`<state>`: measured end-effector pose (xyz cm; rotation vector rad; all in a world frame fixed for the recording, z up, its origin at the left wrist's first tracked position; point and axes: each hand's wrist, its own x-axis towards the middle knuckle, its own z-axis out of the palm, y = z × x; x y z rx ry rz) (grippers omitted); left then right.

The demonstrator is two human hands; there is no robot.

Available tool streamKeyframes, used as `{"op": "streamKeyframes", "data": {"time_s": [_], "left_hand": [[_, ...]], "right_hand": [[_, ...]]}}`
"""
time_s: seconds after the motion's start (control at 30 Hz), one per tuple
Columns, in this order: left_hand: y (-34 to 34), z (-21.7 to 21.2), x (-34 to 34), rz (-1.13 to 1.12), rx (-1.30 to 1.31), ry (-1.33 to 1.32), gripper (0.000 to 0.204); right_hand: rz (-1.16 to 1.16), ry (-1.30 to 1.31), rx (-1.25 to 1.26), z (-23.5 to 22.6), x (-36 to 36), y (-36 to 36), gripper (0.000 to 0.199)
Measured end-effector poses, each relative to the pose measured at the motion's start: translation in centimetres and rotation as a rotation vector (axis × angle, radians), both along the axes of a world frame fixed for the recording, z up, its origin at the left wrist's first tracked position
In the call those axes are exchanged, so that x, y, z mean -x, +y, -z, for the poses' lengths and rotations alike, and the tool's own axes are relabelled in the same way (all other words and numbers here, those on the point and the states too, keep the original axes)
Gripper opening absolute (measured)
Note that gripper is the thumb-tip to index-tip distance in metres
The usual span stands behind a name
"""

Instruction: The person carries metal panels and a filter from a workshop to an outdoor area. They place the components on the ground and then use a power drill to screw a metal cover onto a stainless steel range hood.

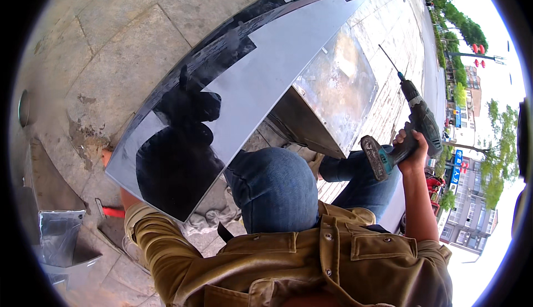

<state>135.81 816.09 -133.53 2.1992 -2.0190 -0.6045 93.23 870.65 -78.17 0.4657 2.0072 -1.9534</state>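
Note:
A long, glossy dark panel [288,63] slants across the view, mirroring the sky and a dark silhouette. My left forearm passes under its near-left end; my left hand [106,156] is at the left edge, closed on it, most of the fingers hidden behind the sheet. On the right, my right hand [412,150] is wrapped round the grip of a cordless drill [420,115]. The drill's long thin bit points up and left, away from the panel. Its battery base hangs above my bent knee.
A worn metal box [338,79] stands beyond my knees, beside the panel. Red-handled tool [114,212] and a foil-like silver piece [60,235] lie on the paving [127,46] at left. A pale cloth or glove [214,218] is under the panel. Street, trees and buildings are at right.

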Motion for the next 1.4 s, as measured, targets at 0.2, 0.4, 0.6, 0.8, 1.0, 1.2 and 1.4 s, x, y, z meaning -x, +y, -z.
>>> {"op": "streamKeyframes", "data": {"time_s": [0.2,0.4,0.6,0.8,1.0,1.2,1.4], "left_hand": [[4.2,-5.5,-3.1,-0.644,0.123,1.15,0.019],[12.7,-28.3,-1.1,-0.653,0.356,1.48,0.021],[20.0,-51.1,6.8,0.039,0.396,1.665,0.016],[29.4,-59.0,22.4,0.423,-0.569,1.723,0.01],[36.8,-59.6,29.8,0.415,-0.977,1.609,0.017],[40.4,-59.4,33.7,0.528,-1.164,1.61,0.019],[41.3,-58.9,35.0,0.537,-1.167,1.597,0.018]], "right_hand": [[-0.116,0.035,0.078,-0.4,-1.0,0.5,0.037],[-0.329,0.088,0.139,-1.5,-3.4,4.2,0.046],[-0.559,0.133,0.223,-2.8,-5.3,7.7,0.051],[-0.607,0.115,0.348,-3.2,-6.3,12.2,0.051],[-0.609,0.108,0.417,-2.1,-6.4,17.6,0.048],[-0.563,0.125,0.372,-1.6,-5.8,21.3,0.047],[-0.543,0.128,0.36,-1.0,-5.0,21.7,0.045]]}}
